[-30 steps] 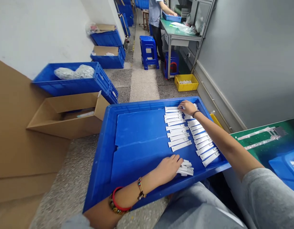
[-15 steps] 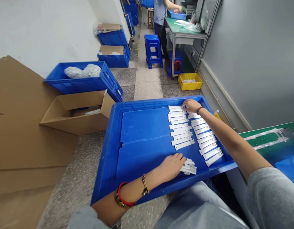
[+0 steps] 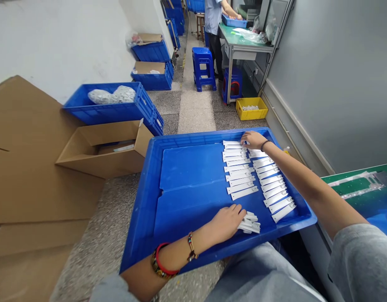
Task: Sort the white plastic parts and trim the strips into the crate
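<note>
A large blue plastic tray (image 3: 190, 167) lies before me. In its right half, slim white plastic strips form two columns, a left column (image 3: 242, 183) and a right column (image 3: 273, 186). At the tray's near side my left hand (image 3: 228, 222) is closed around a loose bunch of white plastic strips (image 3: 251, 225), whose ends stick out past the fingers. My right hand (image 3: 253, 140) is at the far end of the columns, its fingers bent down and pinched on a white plastic strip there. The hand and forearm partly cover the top of the right column.
An open cardboard box (image 3: 102, 157) and a blue crate with bagged items (image 3: 102, 109) stand left of the tray. Ahead are a yellow bin (image 3: 252, 110), a blue stool (image 3: 203, 69) and a co-worker (image 3: 214, 25) at a green bench. A green table (image 3: 366, 197) is at the right.
The whole view has shifted slightly. Both hands stay at the same places over the tray, and the strips keep their arrangement.
</note>
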{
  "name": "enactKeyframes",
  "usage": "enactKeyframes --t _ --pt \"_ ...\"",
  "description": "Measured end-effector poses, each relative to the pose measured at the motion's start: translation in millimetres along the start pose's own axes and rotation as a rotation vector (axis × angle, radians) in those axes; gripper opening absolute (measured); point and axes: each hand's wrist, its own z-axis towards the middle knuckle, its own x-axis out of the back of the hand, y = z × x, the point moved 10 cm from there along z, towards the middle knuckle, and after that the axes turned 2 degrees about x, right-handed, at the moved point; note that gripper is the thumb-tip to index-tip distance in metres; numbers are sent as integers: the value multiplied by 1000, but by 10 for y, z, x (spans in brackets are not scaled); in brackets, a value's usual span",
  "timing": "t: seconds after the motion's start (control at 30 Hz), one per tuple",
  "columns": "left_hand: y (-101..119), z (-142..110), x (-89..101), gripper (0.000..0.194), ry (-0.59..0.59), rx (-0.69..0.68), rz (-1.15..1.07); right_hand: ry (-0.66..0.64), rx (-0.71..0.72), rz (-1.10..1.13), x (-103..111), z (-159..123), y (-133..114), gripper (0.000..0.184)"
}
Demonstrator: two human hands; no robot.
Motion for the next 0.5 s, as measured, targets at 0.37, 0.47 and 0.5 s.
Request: enactKeyframes --t 0.37,0.47,0.5 --pt "1 12 -1 31 -1 -2 -19 21 -87 59 29 13 49 18" --pt "7 8 6 30 -16 -1 -18 -22 -117 89 -55 38 65 19" --pt "10 6 10 29 -21 -2 -19 -26 -117 92 -69 48 62 20"
